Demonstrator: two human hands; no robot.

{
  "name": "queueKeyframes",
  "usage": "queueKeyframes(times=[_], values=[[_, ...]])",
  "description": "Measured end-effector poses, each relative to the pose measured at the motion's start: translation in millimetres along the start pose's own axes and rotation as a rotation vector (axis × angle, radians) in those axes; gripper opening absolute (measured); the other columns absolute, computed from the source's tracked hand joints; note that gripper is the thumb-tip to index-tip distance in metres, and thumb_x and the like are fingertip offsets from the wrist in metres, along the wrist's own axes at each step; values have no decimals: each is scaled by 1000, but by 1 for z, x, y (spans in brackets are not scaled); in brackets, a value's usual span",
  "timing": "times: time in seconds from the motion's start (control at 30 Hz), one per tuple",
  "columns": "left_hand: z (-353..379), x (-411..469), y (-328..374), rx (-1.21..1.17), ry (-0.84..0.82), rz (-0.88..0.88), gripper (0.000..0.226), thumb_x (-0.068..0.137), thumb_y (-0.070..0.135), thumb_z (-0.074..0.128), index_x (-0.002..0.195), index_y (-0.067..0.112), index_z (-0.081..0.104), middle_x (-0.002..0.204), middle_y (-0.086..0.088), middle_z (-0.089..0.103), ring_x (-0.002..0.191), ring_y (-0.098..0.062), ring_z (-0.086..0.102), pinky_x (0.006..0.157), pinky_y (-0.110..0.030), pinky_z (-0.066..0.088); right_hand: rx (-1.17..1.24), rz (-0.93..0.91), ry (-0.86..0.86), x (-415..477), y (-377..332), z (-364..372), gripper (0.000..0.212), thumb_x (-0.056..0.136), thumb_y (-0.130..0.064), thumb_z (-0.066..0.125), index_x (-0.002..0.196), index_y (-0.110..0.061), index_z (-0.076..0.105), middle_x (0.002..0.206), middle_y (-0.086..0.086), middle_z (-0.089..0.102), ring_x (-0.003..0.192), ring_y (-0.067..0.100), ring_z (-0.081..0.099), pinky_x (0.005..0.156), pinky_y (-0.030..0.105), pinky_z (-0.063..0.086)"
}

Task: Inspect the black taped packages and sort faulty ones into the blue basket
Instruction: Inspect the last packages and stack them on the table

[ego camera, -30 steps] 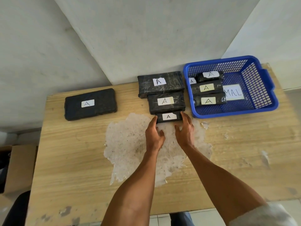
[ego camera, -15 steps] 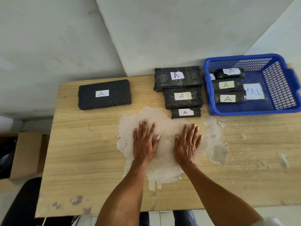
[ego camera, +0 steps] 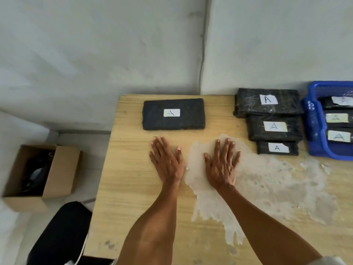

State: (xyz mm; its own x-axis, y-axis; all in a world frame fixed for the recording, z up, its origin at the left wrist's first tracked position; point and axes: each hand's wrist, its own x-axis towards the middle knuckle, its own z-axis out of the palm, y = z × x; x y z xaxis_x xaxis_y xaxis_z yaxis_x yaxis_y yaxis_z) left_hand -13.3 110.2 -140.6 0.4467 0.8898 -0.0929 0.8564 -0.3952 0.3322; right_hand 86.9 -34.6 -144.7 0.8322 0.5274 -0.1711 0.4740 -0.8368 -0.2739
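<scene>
Just short of the lone package (ego camera: pixel 173 114), left hand (ego camera: pixel 166 161) flat on table (ego camera: pixel 129 188); right hand (ego camera: pixel 222 163) flat beside it.

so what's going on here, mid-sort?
A person is sorting black taped packages. The left hand and right hand lie flat on the table, holding nothing. A lone package sits just beyond the left hand; a row of three lies beside the blue basket, which holds three others.
</scene>
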Motion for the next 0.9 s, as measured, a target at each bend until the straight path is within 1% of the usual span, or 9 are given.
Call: queueKeyframes(times=[0.2, 0.33, 0.4, 0.47, 0.53, 0.6, 0.67, 0.77, 0.9], values=[[-37, 77, -26, -294, -18, -188, 80, 102, 60, 22, 159, 9, -2, 168, -8, 3, 155, -18, 1, 125, -41, -2, 145, 153, -32, 57, -50, -8, 77, 100, -64, 10, 160, -17, -3, 168, 5, -10, 153, 20, -17, 121, 54, -14], [-57, 117, -25, -400, -110, -207, 75, 101, 58, 36, 157, 11, 22, 164, -8, 24, 153, -24, 16, 122, -49, 7, 440, 208, -79, 85, -78, -28, 75, 102, -63, 19, 160, -18, 5, 168, 1, -5, 154, 18, -14, 118, 50, -18], [-65, 123, -26, -484, -140, -198, 69, 97, 55, 49, 149, 11, 38, 150, -10, 48, 139, -31, 43, 115, -48, 31, 448, 225, -79, 91, -84, -31, 72, 103, -58, 28, 159, -14, 17, 168, 4, 7, 155, 22, -2, 121, 48, -9], [-74, 119, -27, -586, -127, -234, 63, 93, 50, 62, 140, 11, 50, 131, -9, 64, 120, -31, 60, 99, -40, 47, 473, 251, -54, 86, -84, -33, 67, 101, -58, 32, 149, -11, 41, 158, 10, 38, 149, 29, 28, 121, 49, 16], [-83, 109, -31, -639, -111, -243, 58, 89, 45, 70, 133, 10, 58, 123, -8, 69, 113, -29, 64, 93, -36, 52, 559, 278, 7, 74, -85, -39, 54, 98, -54, 43, 117, -8, 63, 117, 12, 66, 114, 31, 60, 96, 41, 47], [-93, 97, -33, -705, -112, -222, 48, 87, 36, 75, 124, 8, 64, 115, -6, 71, 106, -26, 66, 85, -28, 50, 687, 348, 19, 62, -85, -50, 36, 98, -40, 58, 104, -6, 68, 97, 7, 67, 94, 25, 63, 81, 33, 49], [-107, 84, -31, -766, -111, -196, 43, 85, 27, 78, 121, 8, 65, 112, -5, 71, 101, -21, 65, 82, -22, 47, 833, 448, 3, 51, -85, -66, 30, 94, -32, 67, 109, -6, 70, 100, 7, 70, 95, 23, 63, 81, 32, 52], [-131, 64, -21, -882, -118, -200, 45, 82, 17, 81, 122, 7, 66, 108, -2, 70, 100, -21, 66, 84, -24, 50, 972, 516, 37, 34, -84, -99, 27, 92, -23, 70, 116, -10, 68, 108, 8, 72, 93, 22, 63, 76, 30, 51], [-173, 41, 5, -1105, -154, -278, 48, 81, 9, 81, 126, 11, 64, 112, -4, 71, 99, -20, 67, 91, -31, 56, 1173, 525, 46, 13, -71, -161, 53, 87, -6, 74, 136, -20, 57, 107, 4, 69, 100, 23, 67, 86, 36, 56]])
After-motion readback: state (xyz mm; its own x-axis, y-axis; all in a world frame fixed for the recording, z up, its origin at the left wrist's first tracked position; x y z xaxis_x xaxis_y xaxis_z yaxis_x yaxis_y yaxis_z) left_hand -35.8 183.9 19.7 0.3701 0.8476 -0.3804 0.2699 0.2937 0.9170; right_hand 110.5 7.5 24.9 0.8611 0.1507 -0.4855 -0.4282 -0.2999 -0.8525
